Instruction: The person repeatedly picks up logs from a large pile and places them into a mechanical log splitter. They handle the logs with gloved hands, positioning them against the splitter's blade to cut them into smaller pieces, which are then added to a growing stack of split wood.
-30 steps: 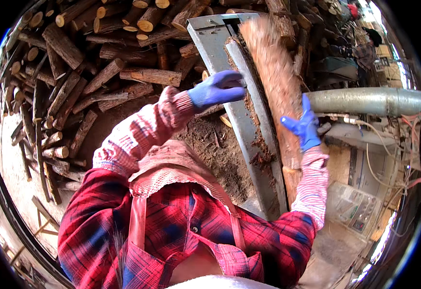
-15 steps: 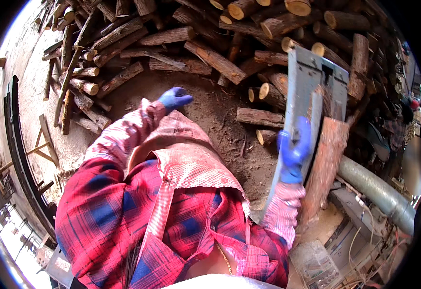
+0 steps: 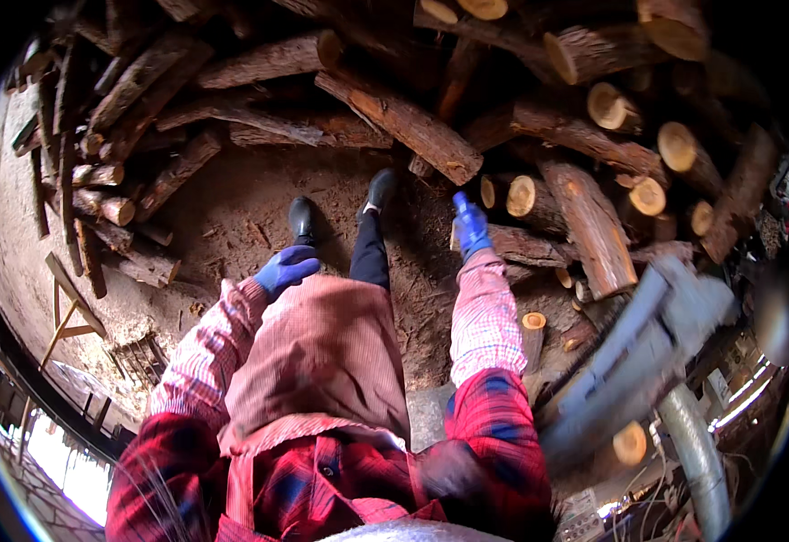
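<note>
Blue-gloved right hand (image 3: 472, 228) — narrow, hold could not be told — was over the left end of a brown bark-covered log (image 3: 528, 246). Blue-gloved left hand (image 3: 287, 269): half-open, empty. Far: stout reddish-brown log (image 3: 403, 126). Right: blurred grey metal trough (image 3: 634, 375).

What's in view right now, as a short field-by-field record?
left hand: blue glove, fingers bent, beside the apron; nothing visible held
right hand: blue glove, stretched forward over the near end of a log; contact unclear
ahead: log pile, cut ends showing
right side: blue-grey metal beam, blurred; silvery pipe
footing: dark boots on littered ground
</note>
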Tool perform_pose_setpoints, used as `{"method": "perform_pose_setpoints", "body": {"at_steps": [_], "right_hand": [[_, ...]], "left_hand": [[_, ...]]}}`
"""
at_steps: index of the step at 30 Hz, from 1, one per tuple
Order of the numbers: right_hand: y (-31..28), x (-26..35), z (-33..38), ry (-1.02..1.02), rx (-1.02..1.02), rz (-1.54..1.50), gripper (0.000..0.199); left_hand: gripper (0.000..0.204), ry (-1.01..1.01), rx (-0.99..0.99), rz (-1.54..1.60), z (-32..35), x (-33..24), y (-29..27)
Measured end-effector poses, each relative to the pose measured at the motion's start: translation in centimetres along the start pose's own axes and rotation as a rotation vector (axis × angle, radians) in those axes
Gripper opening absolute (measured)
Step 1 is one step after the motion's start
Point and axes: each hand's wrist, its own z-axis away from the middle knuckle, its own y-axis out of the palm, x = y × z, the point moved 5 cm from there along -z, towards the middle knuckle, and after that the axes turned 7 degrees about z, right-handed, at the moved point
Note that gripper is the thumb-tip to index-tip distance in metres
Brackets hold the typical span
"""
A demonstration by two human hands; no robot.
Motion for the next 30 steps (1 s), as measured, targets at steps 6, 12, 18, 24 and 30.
{"method": "perform_pose_setpoints", "body": {"at_steps": [6,12,18,24,30], "right_hand": [[-3.4,-2.9,-18.8,0.164,-0.079,-0.674,0.079],[-1.4,-1.2,-24.0,0.263,0.008,-0.85,0.071],[3.8,-3.4,-12.7,0.221,0.113,-0.957,0.04],[14.6,11.0,6.4,0.032,0.319,-0.53,0.034],[16.3,16.2,18.1,-0.055,0.505,-0.583,0.051]], "left_hand": [[0.049,-0.136,-0.161,0.243,-13.2,3.7,-2.3],[0.061,-0.059,-0.072,0.337,-25.8,2.6,1.2],[0.087,0.06,-0.438,0.483,-31.6,-0.8,3.0],[0.054,-0.062,-0.221,1.236,-21.3,-5.3,-4.6],[0.061,-0.312,-0.084,0.997,-4.9,-8.1,-4.8]]}}
